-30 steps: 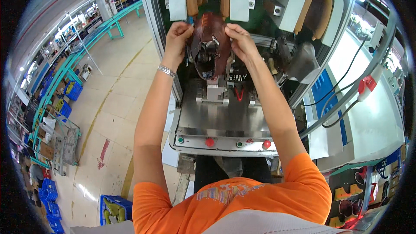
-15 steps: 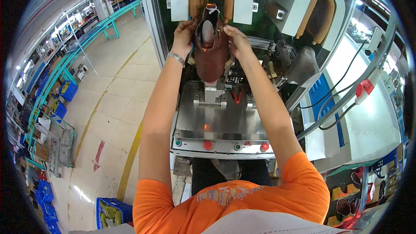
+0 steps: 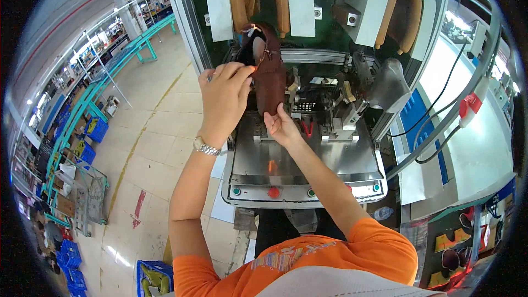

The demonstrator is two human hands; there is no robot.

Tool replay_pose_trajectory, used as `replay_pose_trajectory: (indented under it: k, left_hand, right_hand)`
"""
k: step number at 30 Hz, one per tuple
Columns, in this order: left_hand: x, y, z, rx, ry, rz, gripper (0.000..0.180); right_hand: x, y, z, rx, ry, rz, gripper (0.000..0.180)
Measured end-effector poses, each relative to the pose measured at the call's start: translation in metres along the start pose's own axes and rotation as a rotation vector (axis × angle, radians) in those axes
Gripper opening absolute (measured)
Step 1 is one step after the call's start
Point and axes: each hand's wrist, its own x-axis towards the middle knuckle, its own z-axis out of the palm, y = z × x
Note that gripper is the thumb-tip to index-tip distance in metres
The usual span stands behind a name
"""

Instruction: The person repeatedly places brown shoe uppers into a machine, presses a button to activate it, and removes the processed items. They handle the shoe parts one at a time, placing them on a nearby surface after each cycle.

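Observation:
A dark reddish-brown leather shoe (image 3: 271, 81) is in front of the machine, its toe towards me and its opening facing up and left. Something smooth and grey shows inside the opening. My left hand (image 3: 226, 94) is at the left edge of the shoe, thumb and fingers drawn together at the side of the opening; the fingertips are partly hidden. Below it, my right hand (image 3: 281, 126) grips the toe between thumb and fingers. A metal-band watch is on my left wrist.
Two padded U-shaped moulds, a tan one (image 3: 283, 0) and another (image 3: 415, 19), hang at the machine's back. A metal shoe form (image 3: 389, 85) stands at right. Red-handled pliers (image 3: 308, 126) lie by the clamps. Buttons, including a red one (image 3: 273, 192), line the front edge.
The shoe has tilted, its toe shifting slightly right and nearer me. My right hand has gone from the heel side down to the toe; my left hand has come lower along the left side.

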Motion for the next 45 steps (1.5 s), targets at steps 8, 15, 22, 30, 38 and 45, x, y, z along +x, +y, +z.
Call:
replay_pose_trajectory:
  k: [8, 15, 22, 30, 38, 45]
  left_hand:
    - [-0.019, 0.03, 0.019, 0.076, -0.107, 0.026, 0.032]
    - [-0.025, 0.031, 0.029, 0.084, -0.116, 0.021, 0.04]
    - [-0.028, 0.03, 0.026, 0.04, -0.128, -0.041, 0.043]
    - [-0.03, 0.026, 0.035, 0.004, -0.081, -0.037, 0.046]
    - [-0.032, 0.028, 0.036, 0.02, -0.096, -0.04, 0.046]
    - [-0.029, 0.029, 0.033, -0.04, -0.174, -0.023, 0.048]
  right_hand:
    - [0.059, -0.03, -0.025, -0.154, 0.008, -0.108, 0.019]
    - [0.077, -0.024, -0.042, -0.165, -0.031, -0.141, 0.02]
    - [0.07, -0.021, -0.028, -0.21, -0.015, -0.169, 0.021]
    - [0.069, -0.025, -0.025, -0.255, 0.032, -0.207, 0.02]
    - [0.071, -0.027, -0.037, -0.282, -0.003, -0.182, 0.017]
    - [0.05, -0.036, -0.047, -0.398, 0.029, -0.151, 0.016]
